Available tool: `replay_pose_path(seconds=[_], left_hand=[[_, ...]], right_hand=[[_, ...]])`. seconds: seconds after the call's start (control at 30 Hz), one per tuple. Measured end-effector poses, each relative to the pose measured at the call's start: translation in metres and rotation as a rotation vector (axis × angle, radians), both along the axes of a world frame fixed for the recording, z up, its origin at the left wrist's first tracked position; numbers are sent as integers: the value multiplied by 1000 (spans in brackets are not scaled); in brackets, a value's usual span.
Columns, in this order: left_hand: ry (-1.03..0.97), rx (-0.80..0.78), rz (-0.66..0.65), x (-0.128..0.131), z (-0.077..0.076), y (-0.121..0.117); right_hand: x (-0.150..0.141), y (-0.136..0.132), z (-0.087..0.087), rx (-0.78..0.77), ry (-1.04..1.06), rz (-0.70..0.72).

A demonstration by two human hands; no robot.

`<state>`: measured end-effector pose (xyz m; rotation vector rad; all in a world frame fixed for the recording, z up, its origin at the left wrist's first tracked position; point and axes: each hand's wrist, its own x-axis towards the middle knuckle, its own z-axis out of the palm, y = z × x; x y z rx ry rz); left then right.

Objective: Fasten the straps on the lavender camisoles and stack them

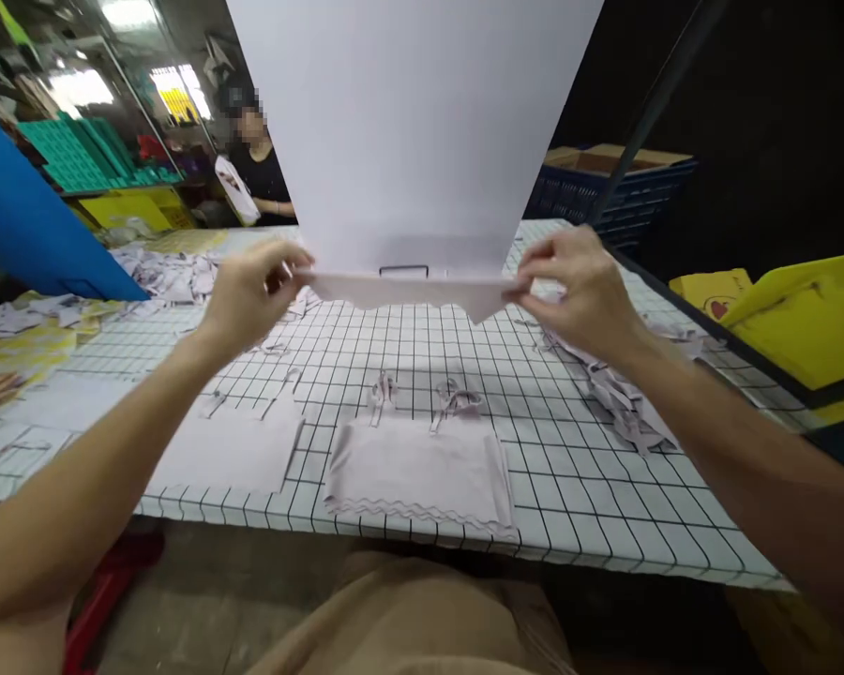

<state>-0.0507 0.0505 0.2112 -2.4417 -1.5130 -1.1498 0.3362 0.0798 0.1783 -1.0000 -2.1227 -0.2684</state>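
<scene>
My left hand (253, 286) and my right hand (578, 291) are raised above the table, level with each other. Between them a pale pinkish garment (408, 292) is stretched, pinched at its two ends; its lower edge is wavy and one corner droops on the right. It looks like the strapped tops below, but its straps do not show. Right behind it stands a tall white panel (422, 122) with a small black wire loop (403, 271) near its bottom. Beneath my hands lies a neat stack of strappy camisoles (418, 469) with scalloped hems, at the table's front edge.
Another flat camisole pile (229, 450) lies to the left, and loose garments (629, 408) are heaped on the right. The table has a checked cloth (555, 469). A blue panel (35, 178), blue crates (611, 192) and a yellow bin (808, 314) flank it. A co-worker (260, 164) holds cloth behind.
</scene>
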Motion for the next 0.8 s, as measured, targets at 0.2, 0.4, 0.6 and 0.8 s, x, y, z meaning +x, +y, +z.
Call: replay_pose_path(seconds=[0.2, 0.4, 0.6, 0.8], left_hand=[[-34, -320, -100, -7, -163, -67], [-28, -270, -173, -6, -196, -99], [55, -335, -293, -11, -203, -136], [-29, -321, -269, -5, -199, -116]], right_hand=[[-3, -80, -129, -426, -111, 63], [-1, -113, -148, -354, -94, -16], [10, -162, -153, -464, -297, 90], [-17, -101, -130, -546, -111, 126]])
